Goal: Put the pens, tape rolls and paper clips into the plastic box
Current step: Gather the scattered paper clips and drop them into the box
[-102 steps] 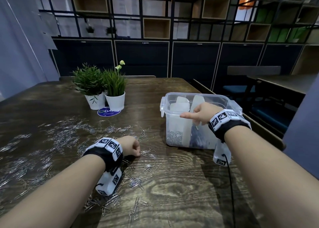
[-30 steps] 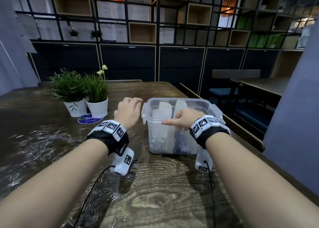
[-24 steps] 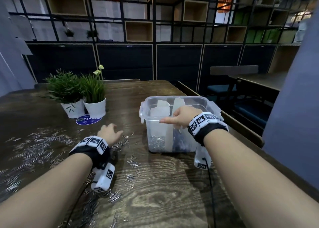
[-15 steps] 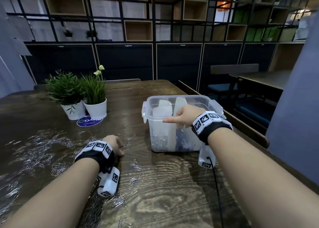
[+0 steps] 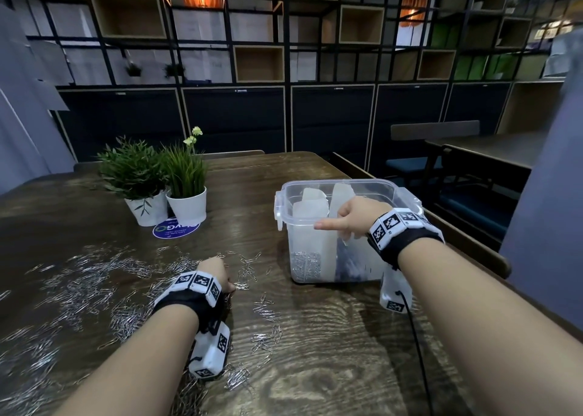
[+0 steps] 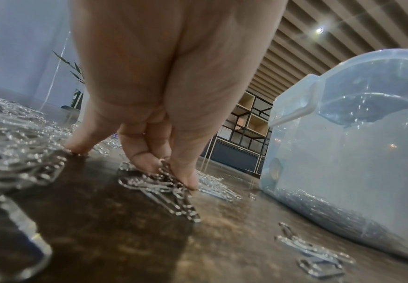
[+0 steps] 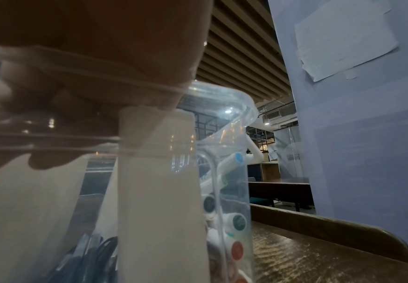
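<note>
Right hand [image 7: 96,47] fills the top left, resting on the rim of the clear plastic box [image 7: 232,107]; fingers seen through the wall, curled over the edge, blurred. Inside: white upright divider [image 7: 159,201] directly under the palm, pens [image 7: 236,222] stacked end-on just right of it, caps blue, dark green, red. Dark wooden table [image 7: 319,256] bottom right, blue partition [image 7: 367,134] behind.

Two potted plants [image 5: 157,179] in white pots stand side by side at the left of the frame's middle, on a dark wooden worktop [image 5: 315,352]. A round blue sticker [image 5: 175,229] lies just in front of them. Shelving [image 5: 284,31] of black grid and wooden boxes fills the top, with dark cabinets [image 5: 233,119] beneath. A second table [image 5: 492,147] stands at right.
</note>
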Action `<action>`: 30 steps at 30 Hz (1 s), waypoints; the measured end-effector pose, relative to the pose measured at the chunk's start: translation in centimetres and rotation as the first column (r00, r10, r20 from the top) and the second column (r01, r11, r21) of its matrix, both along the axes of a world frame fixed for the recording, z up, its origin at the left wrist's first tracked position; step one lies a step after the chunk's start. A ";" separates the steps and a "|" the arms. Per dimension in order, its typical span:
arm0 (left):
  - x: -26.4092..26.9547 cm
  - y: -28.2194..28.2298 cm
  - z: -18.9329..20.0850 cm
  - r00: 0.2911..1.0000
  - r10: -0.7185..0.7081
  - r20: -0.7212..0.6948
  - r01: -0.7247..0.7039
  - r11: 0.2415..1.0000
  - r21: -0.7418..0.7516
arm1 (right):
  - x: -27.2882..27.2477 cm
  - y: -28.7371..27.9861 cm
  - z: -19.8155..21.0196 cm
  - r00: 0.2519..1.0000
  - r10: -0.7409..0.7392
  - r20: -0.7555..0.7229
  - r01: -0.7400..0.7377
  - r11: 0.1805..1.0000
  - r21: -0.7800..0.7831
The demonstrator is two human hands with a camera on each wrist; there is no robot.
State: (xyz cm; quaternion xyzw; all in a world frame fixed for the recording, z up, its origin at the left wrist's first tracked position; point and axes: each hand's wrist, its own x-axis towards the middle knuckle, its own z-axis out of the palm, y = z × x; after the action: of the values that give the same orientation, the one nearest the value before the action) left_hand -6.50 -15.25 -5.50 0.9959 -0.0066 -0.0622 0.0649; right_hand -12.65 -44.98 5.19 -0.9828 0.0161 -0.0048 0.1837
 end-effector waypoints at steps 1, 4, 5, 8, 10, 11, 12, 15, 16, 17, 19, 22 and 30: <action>0.0 0.0 0.0 1.000 0.002 -0.008 -0.002 1.000 0.006 | 0.0 0.0 0.0 1.000 0.000 0.000 0.000 1.000 0.003; -0.1 -0.2 0.0 0.999 -0.017 -0.028 0.018 1.000 0.007 | 0.0 0.0 0.0 1.000 0.002 0.002 -0.002 1.000 0.004; -0.1 -0.4 0.0 0.999 -0.022 -0.031 0.022 1.000 0.004 | 0.0 0.0 -0.1 1.000 0.001 0.005 -0.001 1.000 0.005; -0.5 -0.7 0.2 0.999 -0.027 -0.042 0.026 0.999 -0.021 | -0.1 0.0 0.0 1.000 0.004 0.007 -0.004 1.000 0.008; -0.6 -1.0 0.4 0.997 -0.054 -0.047 0.054 0.998 0.009 | -0.2 0.1 0.0 1.000 0.006 0.001 -0.006 1.000 0.014; -0.6 -1.0 0.4 0.996 -0.082 -0.031 0.083 0.996 0.032 | -0.2 0.1 0.0 1.000 0.005 0.005 -0.006 1.000 0.011; -0.7 -1.1 0.6 0.994 -0.109 -0.019 0.109 0.993 0.051 | -0.2 0.1 0.0 1.000 0.004 0.013 -0.004 1.000 -0.001; -0.9 -1.1 2.2 0.990 -0.142 0.011 0.142 0.990 0.018 | -0.3 0.0 0.0 1.000 -0.003 0.020 0.004 1.000 -0.025; -0.8 -1.0 3.0 0.986 -0.159 0.055 0.161 0.986 -0.044 | -0.3 0.1 0.0 1.000 -0.001 0.016 0.001 1.000 -0.026; -0.7 -1.0 4.1 0.978 -0.179 0.108 0.190 0.975 -0.113 | -0.5 0.2 0.1 1.000 0.002 0.010 -0.002 1.000 -0.026; -0.9 -1.3 6.7 0.947 -0.210 0.243 0.271 0.928 -0.255 | -0.6 0.2 0.3 1.000 0.002 0.011 -0.002 1.000 -0.029; -1.6 -2.9 10.2 0.871 -0.194 0.451 0.392 0.828 -0.401 | -0.7 0.3 0.3 1.000 -0.003 0.014 0.003 0.999 -0.035; -2.2 -9.8 12.9 0.823 -0.291 0.488 0.505 0.768 -0.393 | -0.5 0.3 0.1 1.000 -0.007 0.017 0.008 0.999 -0.040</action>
State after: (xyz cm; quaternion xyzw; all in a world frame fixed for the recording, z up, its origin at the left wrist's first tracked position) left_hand -8.74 -25.10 7.38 0.9084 -0.2517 0.1339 0.3058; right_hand -13.15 -44.64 5.25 -0.9861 0.0182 -0.0143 0.1643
